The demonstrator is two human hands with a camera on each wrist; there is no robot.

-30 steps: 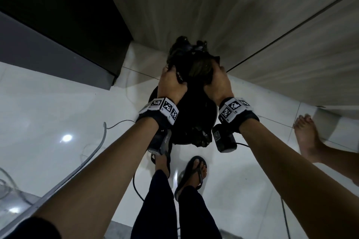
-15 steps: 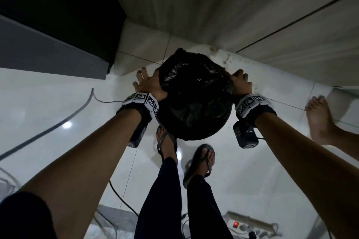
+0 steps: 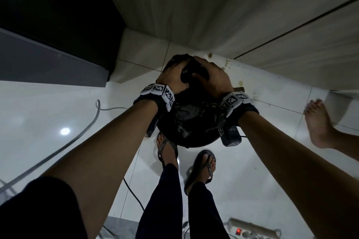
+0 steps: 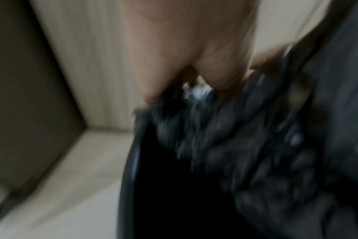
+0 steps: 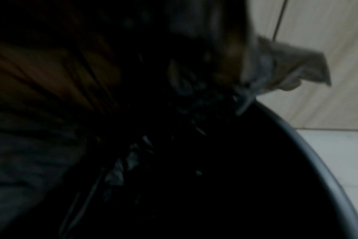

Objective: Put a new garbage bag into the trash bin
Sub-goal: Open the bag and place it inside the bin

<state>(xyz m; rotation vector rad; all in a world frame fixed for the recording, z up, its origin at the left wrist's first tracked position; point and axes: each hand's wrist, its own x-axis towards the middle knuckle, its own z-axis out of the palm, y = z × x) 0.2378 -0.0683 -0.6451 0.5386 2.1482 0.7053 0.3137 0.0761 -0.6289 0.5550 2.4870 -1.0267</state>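
A round black trash bin [image 3: 194,145] stands on the white floor in front of my feet, with a crinkled black garbage bag [image 3: 190,114] in its mouth. My left hand [image 3: 172,75] and right hand [image 3: 213,75] sit close together at the bin's far rim, fingers curled into bunched bag plastic. In the blurred left wrist view my fingers [image 4: 215,67] pinch the gathered bag [image 4: 245,145] above the bin's rim [image 4: 127,177]. The right wrist view is dark; a bag flap [image 5: 286,67] sticks out over the rim [image 5: 317,153].
A pale wood-grain wall [image 3: 213,6] rises just behind the bin, with a dark cabinet [image 3: 48,6] at the left. Another person's bare foot [image 3: 318,122] stands at the right. A grey cable [image 3: 77,136] crosses the floor on the left; a power strip [image 3: 252,231] lies behind my sandalled feet [image 3: 167,149].
Half a second ago my hands were spread on the bin's left and right sides. They have since come together at the far rim and taken hold of the bag there.
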